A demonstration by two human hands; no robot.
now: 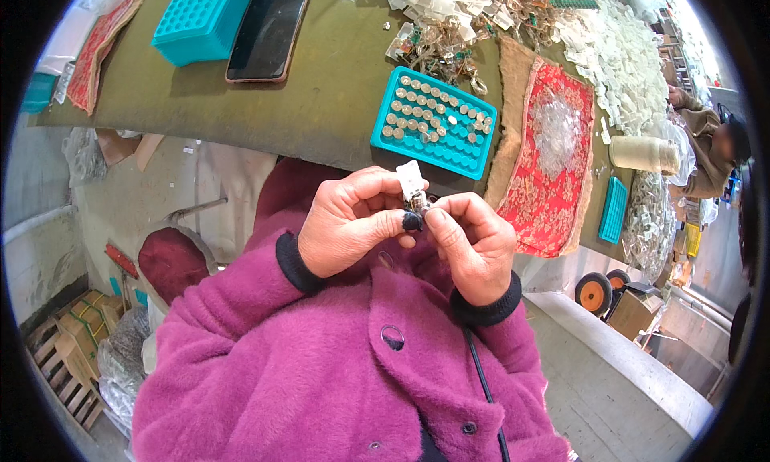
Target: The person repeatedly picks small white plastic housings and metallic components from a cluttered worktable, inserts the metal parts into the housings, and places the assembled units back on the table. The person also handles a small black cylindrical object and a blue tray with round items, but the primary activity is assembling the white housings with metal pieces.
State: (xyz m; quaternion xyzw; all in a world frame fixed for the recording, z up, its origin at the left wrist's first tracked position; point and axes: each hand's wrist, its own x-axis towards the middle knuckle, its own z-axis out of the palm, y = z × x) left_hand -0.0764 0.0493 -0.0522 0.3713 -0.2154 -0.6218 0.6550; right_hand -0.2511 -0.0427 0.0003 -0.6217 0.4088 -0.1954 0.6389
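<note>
In front of my chest, above the coat, both hands meet at a small white plastic tab with a shiny metal fitting [411,178]. My left hand [346,220] is closed, pinching it between thumb and fingers; a black cover sits on that thumb's tip. Thumb and forefinger of my right hand [473,241] press together on the fitting's metal end, and they hide part of it. Just beyond my hands, a teal tray [383,107] with rows of small round metallic pieces rests at the table's near edge. Several of its near hollows hold nothing.
A phone [271,30] lies beside a teal rack [200,21] on the green table [321,109]. Loose wire parts [449,53] and white plastic tabs [613,69] are heaped at the back. Red patterned cloth [533,213] carries clear bits; a spool [644,154] stands right. Another person [710,153] is far right.
</note>
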